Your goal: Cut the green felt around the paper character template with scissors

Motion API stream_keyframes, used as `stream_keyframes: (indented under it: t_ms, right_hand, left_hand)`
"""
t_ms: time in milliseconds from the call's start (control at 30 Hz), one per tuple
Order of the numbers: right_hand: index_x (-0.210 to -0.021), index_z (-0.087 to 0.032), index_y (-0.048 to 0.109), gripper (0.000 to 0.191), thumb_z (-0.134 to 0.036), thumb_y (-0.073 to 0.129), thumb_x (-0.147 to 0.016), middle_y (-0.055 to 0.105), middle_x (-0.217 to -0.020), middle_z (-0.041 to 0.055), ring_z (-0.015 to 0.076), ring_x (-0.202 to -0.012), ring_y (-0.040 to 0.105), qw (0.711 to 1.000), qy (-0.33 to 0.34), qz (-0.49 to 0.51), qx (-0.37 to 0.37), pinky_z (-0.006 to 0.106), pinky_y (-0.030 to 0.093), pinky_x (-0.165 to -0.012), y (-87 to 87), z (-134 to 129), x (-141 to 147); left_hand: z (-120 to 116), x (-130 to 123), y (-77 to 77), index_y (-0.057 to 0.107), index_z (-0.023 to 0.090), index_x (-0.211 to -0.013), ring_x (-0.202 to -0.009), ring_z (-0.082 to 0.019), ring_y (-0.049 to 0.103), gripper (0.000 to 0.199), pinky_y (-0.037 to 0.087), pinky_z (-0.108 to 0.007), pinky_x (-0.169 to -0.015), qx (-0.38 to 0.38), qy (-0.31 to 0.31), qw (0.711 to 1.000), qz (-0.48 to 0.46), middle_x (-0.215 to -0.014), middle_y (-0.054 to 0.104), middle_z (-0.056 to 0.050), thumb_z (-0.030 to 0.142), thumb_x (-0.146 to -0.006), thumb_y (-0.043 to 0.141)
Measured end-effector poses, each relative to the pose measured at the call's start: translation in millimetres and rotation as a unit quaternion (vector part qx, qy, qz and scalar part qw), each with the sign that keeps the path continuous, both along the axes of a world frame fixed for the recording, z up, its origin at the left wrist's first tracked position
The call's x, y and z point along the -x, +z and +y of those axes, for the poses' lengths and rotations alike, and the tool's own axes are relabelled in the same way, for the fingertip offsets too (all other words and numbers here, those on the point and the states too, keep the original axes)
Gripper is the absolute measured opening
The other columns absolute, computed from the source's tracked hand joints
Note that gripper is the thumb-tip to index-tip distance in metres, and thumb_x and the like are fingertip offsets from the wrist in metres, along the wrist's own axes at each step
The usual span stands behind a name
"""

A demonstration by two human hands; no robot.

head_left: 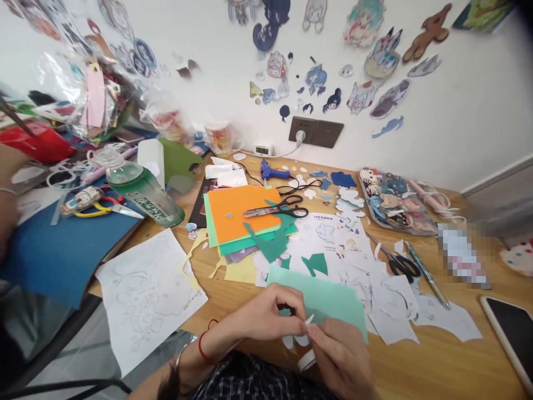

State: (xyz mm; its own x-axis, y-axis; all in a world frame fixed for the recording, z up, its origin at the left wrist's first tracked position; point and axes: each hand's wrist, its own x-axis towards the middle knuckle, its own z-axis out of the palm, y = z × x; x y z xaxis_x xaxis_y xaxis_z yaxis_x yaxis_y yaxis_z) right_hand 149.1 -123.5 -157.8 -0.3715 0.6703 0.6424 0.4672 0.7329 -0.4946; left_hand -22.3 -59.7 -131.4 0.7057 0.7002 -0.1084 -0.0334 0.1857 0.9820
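Observation:
Close to the table's front edge, my left hand [270, 314] and my right hand [341, 355] meet, both closed in a pinch. Between their fingertips is a small white paper cutout [300, 340] with rounded lobes and a pointed tip; the fingers cover part of it. A white round-ended object [307, 361] shows just below, partly hidden by my right hand. Beneath and behind the hands lies a mint green sheet [320, 289]. Farther back, black-handled scissors [277, 209] rest on orange paper [233, 205], beside dark green paper scraps [270, 241].
A blue glue gun [273, 171] and a plastic bottle [145, 191] stand behind. More scissors [397, 261], a pen [428, 278] and a phone [510, 333] lie at right. A drawn sheet [150, 300] overhangs the left edge. Another person's arm [8, 194] is at far left.

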Motion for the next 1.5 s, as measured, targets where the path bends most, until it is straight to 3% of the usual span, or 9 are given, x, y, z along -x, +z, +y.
stream_keyframes:
  t_ms: [200,367,500,667,833,1133,1333,1400,1500]
  right_hand:
    - [-0.113,-0.016,0.05,0.038,0.001,0.05,-0.079,0.049,-0.056,-0.0023,0.0124,-0.047,0.042,0.999,-0.04,0.004,-0.018,0.024,0.029,-0.042,1.8,-3.9,0.3]
    - [-0.108,-0.019,0.053,0.034,-0.002,0.051,-0.079,0.057,-0.059,-0.0011,0.0151,-0.05,0.054,0.994,-0.107,0.025,-0.024,0.025,0.04,-0.043,3.8,-16.6,-1.0]
    - [-0.106,-0.02,0.054,0.032,-0.004,0.054,-0.078,0.057,-0.055,-0.0018,0.0181,-0.054,0.06,0.987,-0.149,0.034,-0.041,0.026,0.045,-0.043,2.7,-25.0,-2.6]
    - [-0.102,-0.019,0.057,0.029,-0.002,0.056,-0.078,0.058,-0.057,-0.0012,0.0157,-0.05,0.058,0.983,-0.168,0.054,-0.042,0.024,0.045,-0.042,3.4,-23.7,-1.8]
    - [-0.095,-0.021,0.06,0.016,-0.013,0.057,-0.082,0.067,-0.073,0.0019,0.0147,-0.057,0.059,0.975,-0.212,0.07,0.021,0.026,0.046,-0.051,5.5,-23.7,3.2]
    - [-0.086,-0.023,0.062,0.005,-0.025,0.059,-0.082,0.068,-0.07,0.0001,0.0158,-0.057,0.062,0.965,-0.229,0.078,0.102,0.025,0.047,-0.051,4.3,-15.5,7.9]
    - [-0.085,-0.022,0.057,0.002,-0.023,0.057,-0.084,0.068,-0.065,-0.0032,0.0123,-0.052,0.063,0.974,-0.177,0.057,0.131,0.018,0.047,-0.047,9.7,-7.8,6.4]
    - [-0.083,-0.021,0.055,0.002,-0.021,0.057,-0.083,0.064,-0.059,-0.0047,0.0108,-0.044,0.058,0.972,-0.164,0.063,0.153,0.018,0.043,-0.042,12.2,-8.3,7.3]
    - [-0.071,-0.021,0.049,0.015,-0.022,0.06,-0.081,0.052,-0.047,-0.0073,0.0085,-0.035,0.044,0.968,-0.202,0.055,0.135,0.019,0.034,-0.035,16.7,-9.6,8.4]
  left_hand:
    - [-4.6,-6.8,1.3,0.056,0.013,-0.052,-0.054,-0.007,0.043,0.009,0.032,-0.019,-0.05,0.098,0.006,0.995,-0.011,-0.059,0.048,0.004,0.013,-0.059,0.06]
    - [-13.6,-18.6,3.6,0.054,0.014,-0.053,-0.047,-0.006,0.038,0.008,0.027,-0.019,-0.042,0.174,0.007,0.984,-0.026,-0.056,0.048,0.004,0.017,-0.058,0.059]
    - [-19.7,-26.1,5.2,0.053,0.014,-0.051,-0.047,-0.006,0.038,0.009,0.026,-0.019,-0.042,0.207,0.017,0.978,-0.036,-0.053,0.048,0.004,0.018,-0.057,0.059]
    - [-22.1,-30.8,5.5,0.055,0.015,-0.054,-0.042,-0.007,0.04,0.008,0.027,-0.019,-0.04,0.242,0.04,0.969,-0.032,-0.048,0.05,0.004,0.022,-0.055,0.059]
    - [-18.1,-29.3,5.3,0.054,0.014,-0.052,-0.041,-0.006,0.039,0.008,0.028,-0.019,-0.041,0.246,0.066,0.967,-0.028,-0.046,0.049,0.005,0.021,-0.052,0.059]
    - [-8.2,-20.9,-0.9,0.054,0.015,-0.054,-0.045,-0.007,0.04,0.007,0.029,-0.02,-0.044,0.185,0.064,0.981,-0.009,-0.048,0.048,0.005,0.02,-0.058,0.057]
    - [-1.6,-11.0,3.4,0.054,0.015,-0.056,-0.058,-0.009,0.043,0.008,0.034,-0.021,-0.056,0.053,0.037,0.998,0.008,-0.059,0.048,0.004,0.016,-0.062,0.058]
    - [-2.3,-8.0,5.8,0.055,0.015,-0.058,-0.063,-0.01,0.045,0.007,0.035,-0.022,-0.062,-0.002,0.035,0.999,0.017,-0.063,0.049,0.003,0.014,-0.064,0.058]
    - [-6.5,-6.4,10.0,0.056,0.015,-0.059,-0.065,-0.011,0.046,0.009,0.035,-0.022,-0.064,-0.057,0.029,0.998,0.029,-0.064,0.049,0.002,0.01,-0.067,0.056]
